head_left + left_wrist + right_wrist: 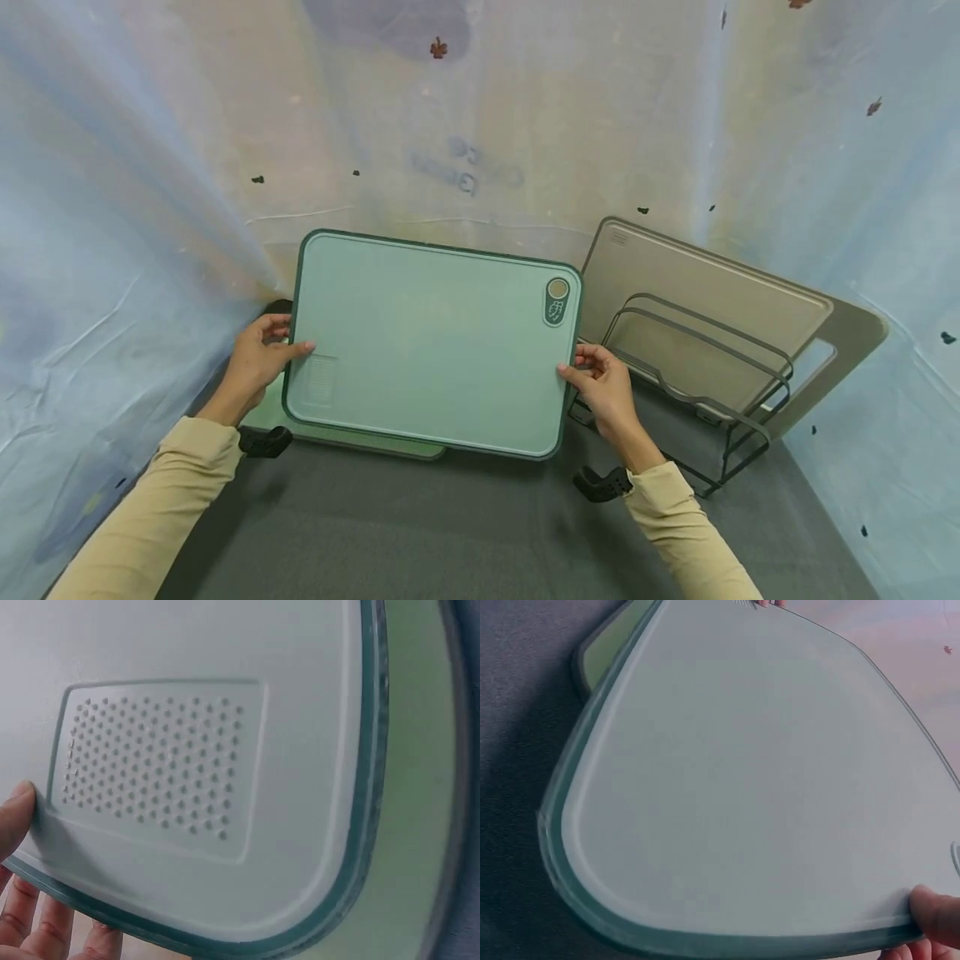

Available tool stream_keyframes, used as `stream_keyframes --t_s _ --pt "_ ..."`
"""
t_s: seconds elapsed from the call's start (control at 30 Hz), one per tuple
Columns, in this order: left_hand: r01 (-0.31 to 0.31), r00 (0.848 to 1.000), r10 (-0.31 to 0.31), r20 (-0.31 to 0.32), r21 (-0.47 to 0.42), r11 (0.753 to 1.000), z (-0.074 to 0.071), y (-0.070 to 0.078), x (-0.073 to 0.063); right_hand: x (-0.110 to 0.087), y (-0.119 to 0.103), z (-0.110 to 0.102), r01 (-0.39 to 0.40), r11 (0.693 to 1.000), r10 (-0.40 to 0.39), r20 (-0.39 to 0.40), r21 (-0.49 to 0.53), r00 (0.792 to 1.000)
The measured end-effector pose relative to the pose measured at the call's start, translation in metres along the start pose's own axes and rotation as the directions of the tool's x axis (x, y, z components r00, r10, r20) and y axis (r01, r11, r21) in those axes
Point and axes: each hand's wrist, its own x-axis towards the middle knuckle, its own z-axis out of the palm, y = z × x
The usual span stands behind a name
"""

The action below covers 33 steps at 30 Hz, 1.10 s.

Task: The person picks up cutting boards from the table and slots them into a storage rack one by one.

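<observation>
Both hands hold up a pale green cutting board point(435, 342) with a dark green rim, tilted so its broad face shows. My left hand point(253, 362) pinches its left edge, thumb on the face and fingers behind. At the opposite edge my right hand point(606, 392) grips it the same way. A studded grating patch point(154, 761) is moulded near the left-hand corner, and a round hole with a dark surround point(557, 302) is at the upper right. Behind and below lies another green board point(375, 439), mostly hidden.
To the right stands a dark wire rack point(712, 408) on the grey cloth surface point(450, 533). A beige cutting board point(690, 308) leans in it, with a grey-brown board with a handle slot point(862, 329) behind. Patterned sheeting point(480, 108) hangs around the back and sides.
</observation>
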Motion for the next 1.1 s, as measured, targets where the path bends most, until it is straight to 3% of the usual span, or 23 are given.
stream_keyframes --t_s 0.2,0.5,0.73,1.1 --pt "-0.044 0.999 0.044 -0.031 -0.007 0.999 0.000 0.009 0.004 -0.001 -0.010 -0.004 0.022 1.000 -0.023 -0.031 -0.011 0.999" --pt "-0.051 0.997 0.047 -0.060 -0.054 0.997 0.003 0.022 0.008 -0.002 -0.019 -0.012 0.066 0.998 -0.066 -0.062 -0.011 0.996" --pt "-0.075 0.994 0.066 -0.091 -0.098 0.992 0.006 0.033 0.013 -0.002 -0.030 -0.019 0.149 0.989 -0.148 -0.106 -0.003 0.983" --pt "-0.113 0.988 0.090 -0.123 -0.201 0.973 0.012 0.055 0.020 -0.006 -0.049 -0.033 0.221 0.975 -0.216 -0.152 0.018 0.965"
